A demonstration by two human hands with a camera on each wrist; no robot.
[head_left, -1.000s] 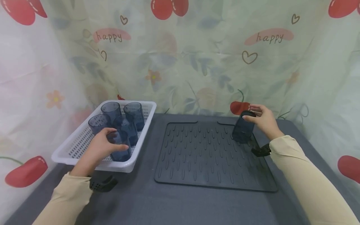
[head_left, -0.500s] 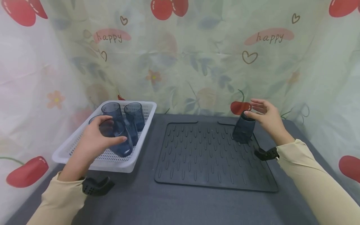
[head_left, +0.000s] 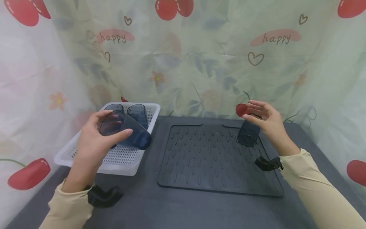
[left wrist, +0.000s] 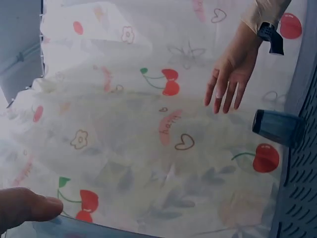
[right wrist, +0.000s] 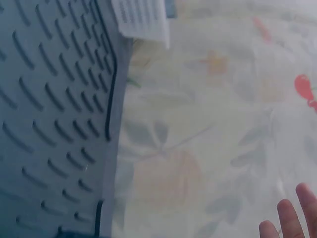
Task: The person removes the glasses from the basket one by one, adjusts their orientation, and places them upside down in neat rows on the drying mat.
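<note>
While a transparent blue glass tumbler (head_left: 135, 135) lies tilted above the basket, its base toward 4 o'clock, the left hand (head_left: 94, 138) is clamped around its mouth end. Beneath is a white perforated plastic basket (head_left: 63, 158), with at least two similar blue tumblers (head_left: 138, 115) toward its 1 o'clock end. From the basket, a dark grey ridged rectangular mat (head_left: 206, 162) lies at 3 o'clock on the dark grey table (head_left: 171, 213). Near the mat's 2 o'clock corner stands another dark blue tumbler (head_left: 248, 134); the right hand (head_left: 270, 124), fingers extended, is beside it at 2 o'clock, apart from it in the left wrist view. Behind hangs a pale cherry-print curtain (head_left: 186, 86).
</note>
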